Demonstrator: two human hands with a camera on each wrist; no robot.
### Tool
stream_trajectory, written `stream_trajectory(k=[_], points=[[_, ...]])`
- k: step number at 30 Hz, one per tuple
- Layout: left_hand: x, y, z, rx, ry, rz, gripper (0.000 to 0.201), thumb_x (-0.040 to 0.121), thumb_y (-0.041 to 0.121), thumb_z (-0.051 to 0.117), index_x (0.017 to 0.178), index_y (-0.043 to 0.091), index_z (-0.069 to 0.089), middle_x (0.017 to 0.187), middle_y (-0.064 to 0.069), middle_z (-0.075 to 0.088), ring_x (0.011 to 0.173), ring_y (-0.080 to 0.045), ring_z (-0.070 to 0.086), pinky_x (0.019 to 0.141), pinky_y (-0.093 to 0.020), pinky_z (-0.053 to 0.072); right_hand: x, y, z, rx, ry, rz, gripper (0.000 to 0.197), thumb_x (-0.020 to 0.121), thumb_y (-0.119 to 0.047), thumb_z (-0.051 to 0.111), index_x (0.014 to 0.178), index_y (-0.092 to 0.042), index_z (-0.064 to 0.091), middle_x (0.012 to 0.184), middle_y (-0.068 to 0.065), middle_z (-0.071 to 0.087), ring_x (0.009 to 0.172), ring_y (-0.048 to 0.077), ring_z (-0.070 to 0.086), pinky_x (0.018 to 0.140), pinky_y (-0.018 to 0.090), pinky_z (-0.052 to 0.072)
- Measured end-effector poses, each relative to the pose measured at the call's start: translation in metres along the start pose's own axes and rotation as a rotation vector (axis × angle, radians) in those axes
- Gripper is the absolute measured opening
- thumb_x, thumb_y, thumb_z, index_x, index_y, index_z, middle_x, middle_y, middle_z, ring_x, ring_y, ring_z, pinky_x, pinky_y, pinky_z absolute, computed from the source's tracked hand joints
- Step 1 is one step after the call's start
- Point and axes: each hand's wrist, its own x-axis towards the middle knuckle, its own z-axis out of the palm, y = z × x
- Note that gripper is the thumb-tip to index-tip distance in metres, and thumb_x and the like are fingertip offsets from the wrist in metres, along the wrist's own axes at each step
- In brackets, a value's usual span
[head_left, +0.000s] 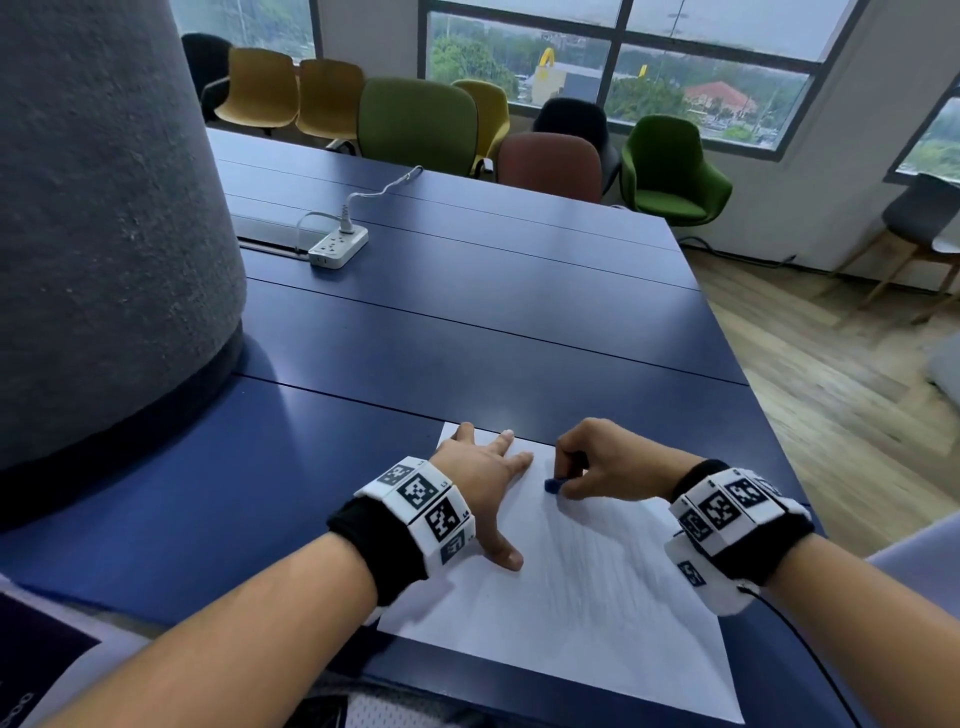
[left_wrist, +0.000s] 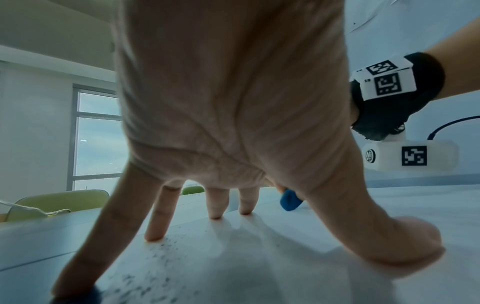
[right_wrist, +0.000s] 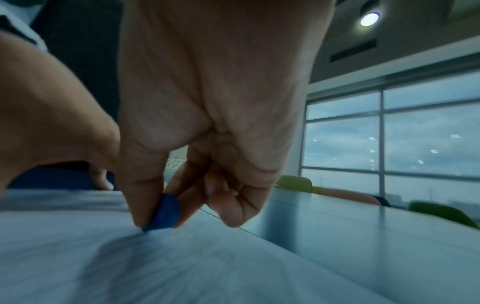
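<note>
A white sheet of paper (head_left: 582, 597) with faint pencil marks lies on the dark blue table (head_left: 467, 322) near its front edge. My left hand (head_left: 480, 483) presses flat on the sheet's upper left part, fingers spread and straight (left_wrist: 155, 230). My right hand (head_left: 587, 467) pinches a small blue eraser (head_left: 551, 485) between thumb and fingers, its tip touching the paper (right_wrist: 163, 214). The eraser (left_wrist: 289, 200) shows past my left thumb. Dark crumbs (left_wrist: 155, 267) lie scattered on the paper under my left hand.
A large grey felt-covered column (head_left: 104, 234) rises at the left of the table. A white power strip (head_left: 337, 244) with a cable sits further back. Coloured chairs (head_left: 415, 119) line the far side under windows. Wooden floor (head_left: 841, 389) lies to the right.
</note>
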Motion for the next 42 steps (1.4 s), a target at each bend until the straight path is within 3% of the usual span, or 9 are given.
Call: stream_trajectory(k=[4, 9, 19, 22, 27, 31, 35, 40, 42], points=[[0.000, 0.000, 0.000, 0.005, 0.000, 0.004, 0.121, 0.065, 0.069, 0.076, 0.157, 0.031, 0.007, 0.165, 0.002, 0.001, 0.144, -0.044, 0.008, 0.109, -0.044, 0.032, 0.006, 0.008, -0.005, -0.029, 0.162, 0.056, 0.017, 0.081, -0.023, 0.073, 0.072, -0.014, 0.062, 0.069, -0.006, 0.058, 0.057, 0.005, 0.049, 0.054, 0.015, 0.038], [0.000, 0.000, -0.001, 0.001, -0.013, -0.006, 0.122, 0.065, 0.069, 0.076, 0.157, 0.032, 0.005, 0.166, 0.002, -0.001, 0.145, -0.045, 0.005, 0.112, -0.046, 0.029, 0.000, 0.003, -0.002, -0.007, 0.021, 0.007, 0.014, 0.080, -0.021, 0.074, 0.076, -0.009, 0.067, 0.071, -0.003, 0.062, 0.057, 0.006, 0.048, 0.055, 0.019, 0.041], [0.000, -0.001, -0.002, -0.006, -0.032, -0.005, 0.123, 0.066, 0.069, 0.076, 0.157, 0.032, 0.003, 0.165, 0.002, -0.003, 0.146, -0.046, 0.001, 0.112, -0.048, 0.029, 0.003, 0.007, -0.004, -0.024, 0.122, 0.048, 0.012, 0.082, -0.020, 0.072, 0.076, -0.012, 0.064, 0.070, -0.008, 0.057, 0.057, 0.005, 0.048, 0.053, 0.013, 0.038], [0.001, -0.001, -0.001, -0.009, -0.034, -0.004, 0.123, 0.066, 0.068, 0.076, 0.157, 0.032, 0.003, 0.165, 0.003, -0.003, 0.146, -0.046, 0.001, 0.113, -0.049, 0.028, 0.006, 0.009, -0.001, -0.047, 0.234, 0.070, 0.014, 0.082, -0.020, 0.069, 0.074, -0.013, 0.060, 0.070, -0.009, 0.054, 0.060, 0.006, 0.049, 0.060, 0.023, 0.040], [0.000, -0.001, -0.001, -0.003, -0.013, -0.002, 0.121, 0.066, 0.068, 0.076, 0.157, 0.031, 0.006, 0.166, 0.002, -0.001, 0.145, -0.043, 0.008, 0.111, -0.045, 0.030, -0.003, 0.002, 0.000, -0.017, 0.027, 0.021, 0.013, 0.081, -0.019, 0.073, 0.075, -0.013, 0.063, 0.069, -0.009, 0.057, 0.055, 0.004, 0.047, 0.052, 0.014, 0.038], [0.000, -0.001, -0.002, -0.004, -0.015, -0.002, 0.121, 0.066, 0.068, 0.076, 0.157, 0.031, 0.005, 0.166, 0.002, -0.002, 0.146, -0.044, 0.004, 0.113, -0.045, 0.027, 0.000, 0.001, -0.004, -0.028, 0.138, 0.043, 0.017, 0.082, -0.020, 0.072, 0.072, -0.015, 0.059, 0.069, -0.008, 0.056, 0.057, 0.005, 0.047, 0.058, 0.021, 0.039], [-0.001, 0.000, -0.001, 0.009, 0.001, 0.002, 0.121, 0.066, 0.070, 0.075, 0.157, 0.030, 0.006, 0.166, 0.001, 0.000, 0.144, -0.042, 0.011, 0.111, -0.043, 0.030, -0.011, -0.011, 0.003, -0.016, -0.094, -0.030, 0.013, 0.079, -0.016, 0.074, 0.073, -0.017, 0.062, 0.063, -0.011, 0.055, 0.053, 0.002, 0.048, 0.053, 0.014, 0.039], [0.001, 0.000, 0.000, 0.010, 0.003, 0.006, 0.120, 0.066, 0.070, 0.075, 0.157, 0.030, 0.007, 0.166, 0.001, 0.001, 0.144, -0.043, 0.009, 0.111, -0.044, 0.029, -0.010, -0.009, 0.004, -0.013, 0.095, -0.002, 0.012, 0.082, -0.019, 0.072, 0.080, -0.009, 0.065, 0.078, 0.001, 0.065, 0.068, 0.014, 0.057, 0.062, 0.026, 0.048], [0.001, 0.000, 0.000, 0.016, 0.005, 0.005, 0.121, 0.066, 0.070, 0.074, 0.157, 0.031, 0.006, 0.166, 0.001, 0.001, 0.143, -0.042, 0.012, 0.110, -0.043, 0.031, -0.013, -0.011, 0.007, 0.006, 0.007, -0.043, 0.010, 0.080, -0.016, 0.073, 0.077, -0.011, 0.064, 0.075, -0.002, 0.063, 0.062, 0.009, 0.053, 0.058, 0.021, 0.045]])
